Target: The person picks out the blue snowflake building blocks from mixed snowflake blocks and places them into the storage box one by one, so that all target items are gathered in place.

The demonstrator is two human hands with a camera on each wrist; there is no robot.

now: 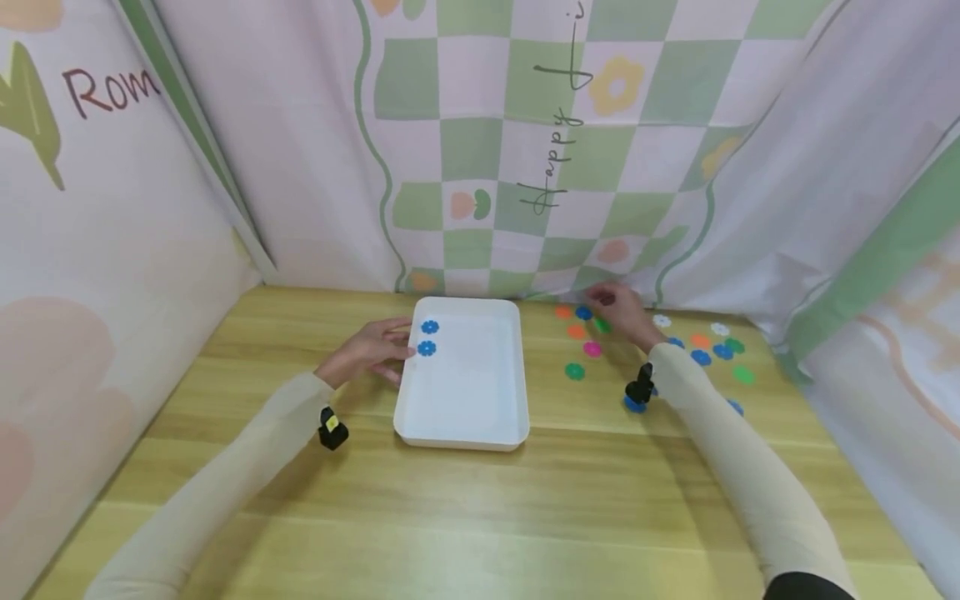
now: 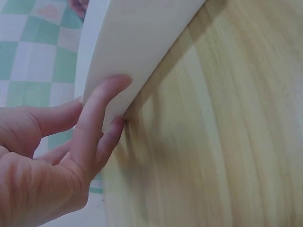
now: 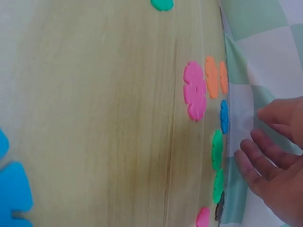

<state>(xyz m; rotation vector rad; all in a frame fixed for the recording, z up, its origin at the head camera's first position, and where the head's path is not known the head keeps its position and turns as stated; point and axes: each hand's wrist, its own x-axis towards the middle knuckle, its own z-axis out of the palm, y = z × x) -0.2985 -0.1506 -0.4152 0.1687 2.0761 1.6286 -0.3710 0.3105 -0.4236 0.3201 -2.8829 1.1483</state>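
A white tray (image 1: 467, 375) lies on the wooden table with two blue flower-shaped discs (image 1: 427, 337) near its left edge. At that edge is my left hand (image 1: 369, 348). In the left wrist view one fingertip meets the rim, while other fingers (image 2: 90, 127) rest against the outer wall. Toward the back of the table, my right hand (image 1: 621, 310) is held above the loose discs, beside a dark blue disc (image 1: 583, 312) and a green disc (image 1: 602, 325). The right wrist view shows its fingers (image 3: 258, 163) loosely bent and apart, with nothing visible between them.
Several flower-shaped discs lie right of the tray, among them a pink disc (image 1: 592, 349), a teal disc (image 1: 574, 372) and an orange disc (image 1: 701, 341). One blue disc (image 1: 635, 404) lies under the right wrist. A checked curtain (image 1: 540, 167) hangs along the table's back edge.
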